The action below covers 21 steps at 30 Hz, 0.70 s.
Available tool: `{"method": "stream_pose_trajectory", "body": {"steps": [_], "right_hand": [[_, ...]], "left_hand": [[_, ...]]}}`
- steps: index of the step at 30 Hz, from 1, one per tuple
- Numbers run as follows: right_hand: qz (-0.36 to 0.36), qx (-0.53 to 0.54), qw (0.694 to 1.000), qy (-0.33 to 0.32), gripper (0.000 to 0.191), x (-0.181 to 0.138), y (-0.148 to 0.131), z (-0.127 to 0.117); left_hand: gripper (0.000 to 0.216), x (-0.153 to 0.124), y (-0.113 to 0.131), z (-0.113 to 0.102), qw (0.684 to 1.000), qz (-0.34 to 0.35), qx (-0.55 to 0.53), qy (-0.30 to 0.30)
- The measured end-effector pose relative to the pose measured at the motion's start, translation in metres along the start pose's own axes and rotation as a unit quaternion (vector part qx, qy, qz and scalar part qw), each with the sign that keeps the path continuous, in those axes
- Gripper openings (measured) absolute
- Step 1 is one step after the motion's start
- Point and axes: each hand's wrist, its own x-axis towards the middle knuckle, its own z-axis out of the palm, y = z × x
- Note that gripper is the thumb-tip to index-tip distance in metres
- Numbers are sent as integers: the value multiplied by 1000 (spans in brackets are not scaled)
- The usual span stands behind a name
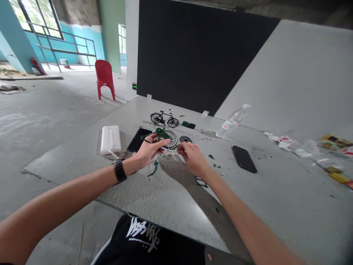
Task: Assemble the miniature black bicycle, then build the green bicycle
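Observation:
My left hand [151,149] is closed around a partly built green model bicycle [162,133], whose spoked wheel [172,140] points to the right. Just right of that wheel, my right hand [191,156] has its fingers pinched together; whatever is between them is hidden or too small to name. A loose black wheel [185,139] lies behind the right hand. On the table in front of the left hand is a curved green part [153,168]. A dark frame-like piece [201,182] lies partly under my right forearm. Small green bits [211,156] are scattered to the right.
A finished black model bicycle [164,118] stands behind my hands. Around them are a white power bank [110,140], a dark phone [139,139], another phone [244,159] and a tilted plastic bottle [233,121]. Plastic wrappers [292,145] lie at right. A red chair [104,76] stands beyond.

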Motion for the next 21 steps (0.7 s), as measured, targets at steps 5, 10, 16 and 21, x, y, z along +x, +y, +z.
{"method": "stream_pose_trajectory", "body": {"steps": [5,10,16,21], "right_hand": [[33,56,993,102,27,-11,2,-17],[26,104,979,175,25,-16,-3,-20],[69,152,962,215,25,-21,-5,-18],[97,208,949,218,24,-21,-5,-19]], "left_hand": [[34,-4,-3,2,999,-16,12,-25],[30,-8,-10,3,999,-22,23,-43],[28,-13,-10,9,998,-39,25,-49],[28,-16,-8,14,997,-49,33,-40]]}}
